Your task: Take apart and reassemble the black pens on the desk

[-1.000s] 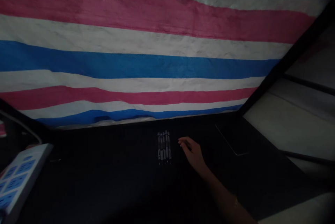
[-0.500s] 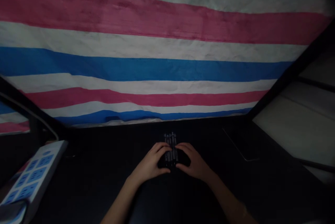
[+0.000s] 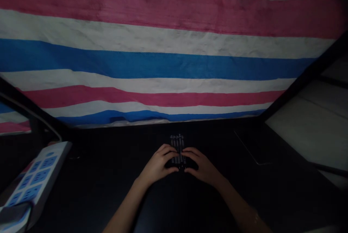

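Several slim, dark, pen-like sticks (image 3: 178,147) lie side by side in a row on the black table, pointing away from me. Their exact kind is hard to make out in the dim light. My left hand (image 3: 159,162) curves round the row from the left, its fingertips at the left side and its thumb by the near end. From the right, my right hand (image 3: 202,164) mirrors it, fingertips against the right side and thumb at the near end. Both hands rest low, pressing the row between them. The fingertips partly cover the sticks' middles.
A white power strip (image 3: 40,178) with blue socket faces stands at the left, a dark device lying on its near end. At the right lies a dark flat thing with a thin pale edge (image 3: 246,147). A striped sheet (image 3: 174,64) hangs behind the black table (image 3: 89,175).
My thumbs have moved closer to the near ends of the sticks. The sticks' far ends look more evenly lined up. The view has tilted slightly.
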### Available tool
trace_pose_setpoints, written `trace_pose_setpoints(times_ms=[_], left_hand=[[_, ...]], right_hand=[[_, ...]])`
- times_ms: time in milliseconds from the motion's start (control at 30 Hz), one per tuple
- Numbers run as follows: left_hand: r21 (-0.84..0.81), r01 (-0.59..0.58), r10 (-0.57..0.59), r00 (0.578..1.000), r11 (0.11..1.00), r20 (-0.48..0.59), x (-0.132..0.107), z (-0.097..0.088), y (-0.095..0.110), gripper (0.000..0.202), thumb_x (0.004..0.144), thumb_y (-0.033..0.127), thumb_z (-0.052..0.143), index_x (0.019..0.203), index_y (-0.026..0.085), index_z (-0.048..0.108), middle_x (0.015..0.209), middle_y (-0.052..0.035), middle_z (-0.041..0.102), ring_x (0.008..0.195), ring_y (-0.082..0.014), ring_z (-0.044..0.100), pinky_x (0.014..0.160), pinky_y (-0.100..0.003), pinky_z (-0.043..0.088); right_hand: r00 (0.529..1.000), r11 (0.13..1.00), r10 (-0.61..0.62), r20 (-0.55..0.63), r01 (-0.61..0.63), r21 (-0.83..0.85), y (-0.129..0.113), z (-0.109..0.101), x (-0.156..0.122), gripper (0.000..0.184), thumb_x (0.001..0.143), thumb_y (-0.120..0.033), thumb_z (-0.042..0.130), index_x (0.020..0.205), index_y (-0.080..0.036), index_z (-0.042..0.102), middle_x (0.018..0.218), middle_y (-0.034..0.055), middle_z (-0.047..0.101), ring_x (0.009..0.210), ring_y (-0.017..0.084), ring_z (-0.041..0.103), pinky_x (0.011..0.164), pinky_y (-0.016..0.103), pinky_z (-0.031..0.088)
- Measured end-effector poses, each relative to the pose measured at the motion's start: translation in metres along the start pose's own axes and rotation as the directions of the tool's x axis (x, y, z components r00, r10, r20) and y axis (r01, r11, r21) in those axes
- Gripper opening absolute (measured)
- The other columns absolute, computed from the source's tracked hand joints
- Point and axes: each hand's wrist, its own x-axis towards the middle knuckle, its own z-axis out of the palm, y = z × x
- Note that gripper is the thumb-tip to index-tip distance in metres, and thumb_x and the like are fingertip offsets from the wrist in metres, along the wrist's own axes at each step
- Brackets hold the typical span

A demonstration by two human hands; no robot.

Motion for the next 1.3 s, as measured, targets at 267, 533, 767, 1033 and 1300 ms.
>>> trace_pose_setpoints(times_ms=[267,533,767,1033,1300], left_hand=[[0.012,-0.033,0.033,0.997,0.999,-0.075,0.0,0.006,0.0,0.036,0.076,0.041,0.072,0.105,0.02,0.064,0.106,-0.0096,0.062,0.101,-0.0256,0.055,0.086,-0.041,0.05],[0.02,0.008,-0.004,0.974,1.0,-0.226,0.003,0.003,0.005,0.022,0.086,0.029,0.061,0.106,0.02,0.064,0.101,-0.0087,0.063,0.094,-0.0222,0.059,0.082,-0.039,0.051],[0.06,0.016,0.003,0.951,0.998,-0.308,0.002,0.005,0.001,0.016,0.086,0.023,0.059,0.101,0.019,0.064,0.097,-0.0078,0.064,0.092,-0.0212,0.06,0.08,-0.037,0.052],[0.031,0.022,-0.013,0.965,0.999,-0.261,0.0,0.0,0.001,0.018,0.083,0.023,0.06,0.101,0.02,0.059,0.098,-0.0069,0.062,0.094,-0.022,0.058,0.083,-0.038,0.05],[-0.034,0.101,-0.102,0.994,0.994,-0.038,-0.004,-0.009,-0.001,0.061,0.062,0.033,0.081,0.113,0.022,0.05,0.121,-0.0104,0.049,0.11,-0.0281,0.05,0.095,-0.044,0.044]], right_hand=[[0.999,0.999,-0.01,-0.047,0.008,-0.031,-0.002,-0.002,0.001,0.046,0.078,-0.024,0.07,0.121,-0.024,0.056,0.124,0.0077,0.056,0.113,0.022,0.055,0.1,0.039,0.045],[0.966,0.991,0.021,-0.258,-0.053,-0.12,0.009,-0.014,-0.001,0.029,0.089,-0.026,0.053,0.118,-0.024,0.058,0.117,0.0091,0.06,0.11,0.022,0.057,0.096,0.041,0.048],[0.796,0.949,0.119,-0.594,-0.267,-0.167,0.048,-0.064,-0.018,0.029,0.085,-0.036,0.053,0.107,-0.02,0.064,0.108,0.0117,0.066,0.105,0.028,0.059,0.094,0.048,0.046],[0.66,0.917,0.225,-0.717,-0.391,-0.072,0.064,-0.076,-0.03,0.031,0.084,-0.039,0.051,0.102,-0.015,0.063,0.092,0.0115,0.068,0.085,0.025,0.066,0.08,0.044,0.051],[0.977,0.992,0.054,-0.206,-0.075,-0.097,0.007,-0.024,0.001,0.057,0.075,-0.03,0.069,0.128,-0.024,0.051,0.126,0.0091,0.054,0.112,0.022,0.056,0.095,0.037,0.047]])
